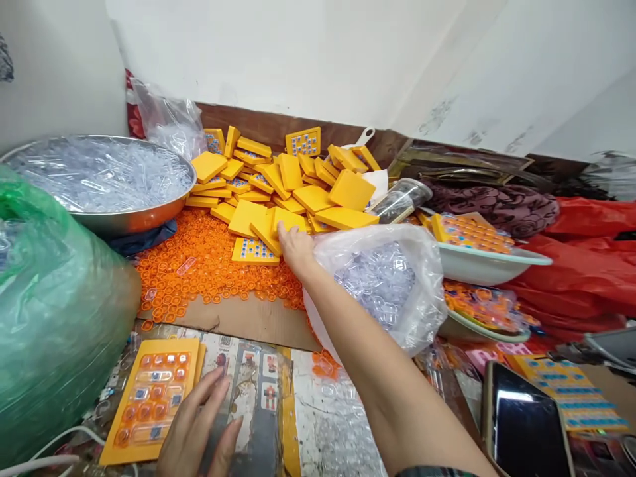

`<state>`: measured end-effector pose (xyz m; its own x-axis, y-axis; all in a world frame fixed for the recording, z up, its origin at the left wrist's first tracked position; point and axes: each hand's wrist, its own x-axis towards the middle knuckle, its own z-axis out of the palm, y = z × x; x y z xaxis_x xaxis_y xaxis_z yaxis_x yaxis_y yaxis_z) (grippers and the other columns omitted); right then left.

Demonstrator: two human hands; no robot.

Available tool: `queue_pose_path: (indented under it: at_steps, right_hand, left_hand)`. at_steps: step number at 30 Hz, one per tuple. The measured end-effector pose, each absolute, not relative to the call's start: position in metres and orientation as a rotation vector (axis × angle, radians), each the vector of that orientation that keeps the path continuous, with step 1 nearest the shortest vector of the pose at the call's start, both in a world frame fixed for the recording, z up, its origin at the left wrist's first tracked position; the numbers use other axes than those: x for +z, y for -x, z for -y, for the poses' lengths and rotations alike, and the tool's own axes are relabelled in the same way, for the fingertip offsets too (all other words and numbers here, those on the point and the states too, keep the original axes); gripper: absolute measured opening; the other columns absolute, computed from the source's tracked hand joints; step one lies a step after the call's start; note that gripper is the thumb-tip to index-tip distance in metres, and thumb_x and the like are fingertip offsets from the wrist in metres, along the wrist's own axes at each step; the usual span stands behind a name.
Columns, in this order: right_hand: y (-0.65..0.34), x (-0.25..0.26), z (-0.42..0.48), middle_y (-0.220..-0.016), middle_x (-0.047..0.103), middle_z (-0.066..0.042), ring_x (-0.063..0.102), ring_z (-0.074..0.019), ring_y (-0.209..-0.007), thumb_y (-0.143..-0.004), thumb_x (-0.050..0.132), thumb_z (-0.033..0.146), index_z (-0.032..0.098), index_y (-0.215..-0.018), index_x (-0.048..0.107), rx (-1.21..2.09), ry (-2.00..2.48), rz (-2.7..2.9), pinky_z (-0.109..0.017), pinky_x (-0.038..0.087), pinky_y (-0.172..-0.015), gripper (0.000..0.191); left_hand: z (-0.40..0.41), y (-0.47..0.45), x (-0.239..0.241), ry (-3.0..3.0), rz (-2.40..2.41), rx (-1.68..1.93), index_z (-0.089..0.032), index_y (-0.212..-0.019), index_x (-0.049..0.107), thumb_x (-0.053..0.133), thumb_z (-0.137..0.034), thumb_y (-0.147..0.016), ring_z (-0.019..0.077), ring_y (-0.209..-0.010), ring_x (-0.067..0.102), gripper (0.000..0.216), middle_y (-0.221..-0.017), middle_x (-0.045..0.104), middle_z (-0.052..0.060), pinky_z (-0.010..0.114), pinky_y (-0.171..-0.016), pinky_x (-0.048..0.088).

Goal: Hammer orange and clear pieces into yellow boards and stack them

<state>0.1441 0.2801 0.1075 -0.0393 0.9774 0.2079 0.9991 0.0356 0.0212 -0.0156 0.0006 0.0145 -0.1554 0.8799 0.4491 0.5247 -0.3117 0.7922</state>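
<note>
My right hand (297, 252) reaches forward to a pile of yellow boards (251, 218). Its fingers are closed at the edge of one yellow board (287, 218); the far side of the grip is hidden. My left hand (199, 424) is low at the front, fingers apart, holding nothing. Beside it lies a yellow board with orange and clear pieces (154, 397), on top of another yellow board. Loose orange rings (213, 262) spread in front of the pile. Under my right forearm stands a white plastic bag (432, 291) of small clear pieces.
At left are a metal basin (134, 222) of clear plastic parts and a bulging green bag (64, 331). To the right are stacked pale bowls (487, 262) with orange pieces, a phone (527, 424) and a yellow board with blue rows (571, 391). A wall (298, 59) stands behind.
</note>
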Motion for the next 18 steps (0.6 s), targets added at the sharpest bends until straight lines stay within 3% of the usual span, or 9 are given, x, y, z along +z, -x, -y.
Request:
queue_pose_path:
  at_steps: [3, 6, 9, 12, 15, 18]
  right_hand:
    - [-0.137, 0.133, -0.273, -0.122, 0.06, -0.008, 0.063, -0.0213, -0.103, -0.092, 0.06, 0.035, 0.017, -0.124, 0.055, -0.319, 2.006, 2.187, -0.043, 0.054, -0.086, 0.037]
    - [-0.133, 0.171, -0.25, -0.117, 0.062, -0.013, 0.058, -0.026, -0.11, -0.097, 0.048, 0.021, 0.014, -0.131, 0.052, -0.383, 1.862, 2.236, -0.045, 0.049, -0.09, 0.035]
    - [-0.141, 0.191, -0.204, -0.121, 0.061, -0.014, 0.053, -0.0282, -0.116, -0.095, 0.039, 0.009, 0.019, -0.136, 0.049, -0.343, 1.686, 2.288, -0.043, 0.044, -0.091, 0.044]
    - [-0.157, 0.166, -0.152, -0.111, 0.07, -0.01, 0.061, -0.0228, -0.102, -0.092, 0.045, 0.01, 0.019, -0.125, 0.061, 0.198, 1.38, 2.365, -0.035, 0.048, -0.084, 0.037]
    - [-0.168, 0.107, -0.113, -0.096, 0.076, 0.002, 0.069, -0.0124, -0.081, -0.086, 0.062, 0.015, 0.025, -0.103, 0.073, 0.418, 1.304, 2.462, -0.019, 0.051, -0.068, 0.023]
    - [-0.167, 0.056, -0.087, -0.091, 0.077, 0.0, 0.071, -0.0136, -0.08, -0.087, 0.06, 0.013, 0.024, -0.105, 0.073, 0.431, 1.381, 2.398, -0.02, 0.053, -0.067, 0.024]
  left_hand:
    - [-0.001, 0.018, 0.014, -1.667, -1.589, 1.466, -0.034, -0.135, 0.049, 0.058, -0.019, -0.089, 0.0247, -0.111, 0.062, 0.049, -0.131, 0.059, 0.006, 0.038, -0.095, 0.05]
    - [-0.005, 0.019, 0.011, -1.533, -1.573, 1.564, -0.026, -0.138, 0.045, 0.063, -0.02, -0.086, 0.0225, -0.101, 0.065, 0.056, -0.127, 0.06, 0.01, 0.034, -0.084, 0.055]
    - [-0.007, 0.017, 0.006, -1.481, -1.472, 1.749, -0.024, -0.141, 0.04, 0.068, -0.015, -0.081, 0.0221, -0.11, 0.062, 0.067, -0.129, 0.057, 0.012, 0.032, -0.088, 0.055]
    - [-0.006, 0.013, 0.002, -1.402, -1.402, 1.761, -0.028, -0.147, 0.03, 0.065, -0.018, -0.085, 0.0237, -0.126, 0.052, 0.072, -0.143, 0.047, 0.012, 0.039, -0.104, 0.047]
    - [-0.002, 0.003, -0.008, -1.327, -1.438, 1.47, -0.028, -0.148, 0.027, 0.06, -0.028, -0.09, 0.0265, -0.137, 0.042, 0.067, -0.152, 0.037, 0.012, 0.046, -0.113, 0.036]
    - [0.002, -0.009, -0.025, -1.368, -1.48, 1.13, -0.026, -0.15, 0.022, 0.052, -0.036, -0.093, 0.0286, -0.145, 0.027, 0.066, -0.158, 0.026, 0.012, 0.052, -0.118, 0.025]
